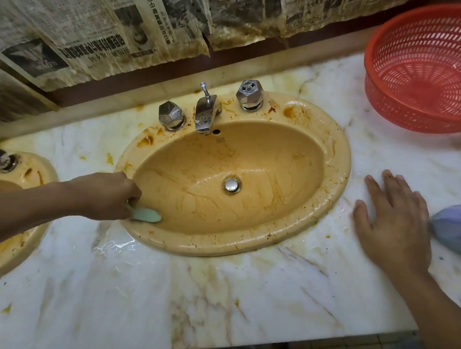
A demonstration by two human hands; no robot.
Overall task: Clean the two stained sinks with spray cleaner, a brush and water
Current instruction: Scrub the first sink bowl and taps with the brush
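two sinks (246, 248), three knobs (172, 115), one brush (146, 214)

Red basket (430, 70), blue cloth (456, 228), stained newspaper (98, 26).

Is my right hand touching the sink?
Apart. The head view shows the right hand flat on the counter, with bare marble between its thumb and the sink rim.

You're looking at newspaper sheets (79, 27) hanging behind the sink (341, 159): CJK headlines showing, nothing coming through legibly. A small printed mark (220, 140) is sitting under the overflow hole (216, 132), also unreadable.
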